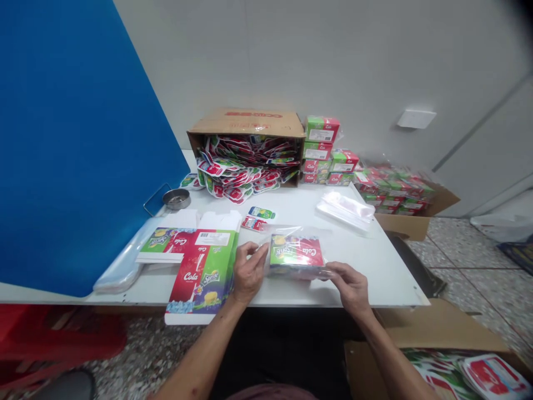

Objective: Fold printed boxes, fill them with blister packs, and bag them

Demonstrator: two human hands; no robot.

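A small red and green Cola box lies near the front of the white table, inside a clear plastic bag. My left hand pinches the bag at the box's left side. At the box's right front corner my right hand grips the bag's other end. Flat unfolded cartons with the same print lie just left of my left hand.
A cardboard box on its side spills red and green packets at the back. Finished boxes are stacked beside it. A pile of clear bags, a metal dish, a blue board and floor cartons surround the table.
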